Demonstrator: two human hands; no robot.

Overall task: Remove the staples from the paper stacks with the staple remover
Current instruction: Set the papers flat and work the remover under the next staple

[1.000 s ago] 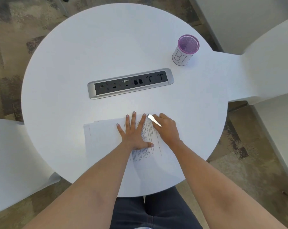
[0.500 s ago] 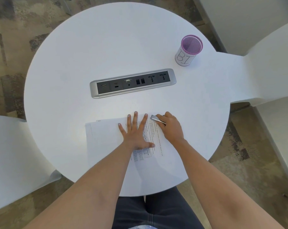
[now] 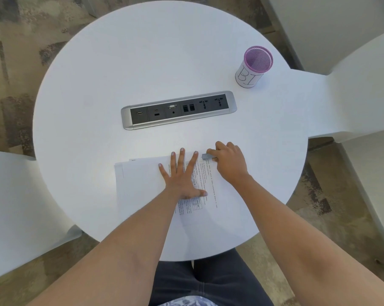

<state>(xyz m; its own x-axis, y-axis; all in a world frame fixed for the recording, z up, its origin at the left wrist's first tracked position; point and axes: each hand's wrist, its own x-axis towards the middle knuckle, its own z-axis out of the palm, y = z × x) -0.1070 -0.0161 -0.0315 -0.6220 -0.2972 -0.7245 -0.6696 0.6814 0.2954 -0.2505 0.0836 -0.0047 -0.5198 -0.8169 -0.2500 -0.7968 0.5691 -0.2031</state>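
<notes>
The paper stack [image 3: 142, 184] lies on the near part of the round white surface [image 3: 142, 62], right in front of the person. The printed top sheet reaches toward the near edge, and more sheets show beneath it on the left.

The left hand [image 3: 182, 177] lies flat on the top sheet, fingers straight and spread and pointing away from the body, pinning the paper down. The right hand [image 3: 229, 164] is just beside it to the right, fingers curled round a small grey staple remover [image 3: 208, 156].

The tool's long axis runs roughly left to right. Its free end points left at the far right corner of the top sheet, just beside the left forefinger's tip. The staple is too small to make out, and I cannot tell whether the tool touches the paper or sits just above it.

The right hand is the nearer one to that corner, so the coming move is probably a short push of the tool's tip leftward under the staple, against the hold of the left hand.

A socket panel [image 3: 179, 110] is set into the middle of the surface, and a purple-rimmed cup [image 3: 254, 67] stands far right, well apart from both hands
</notes>
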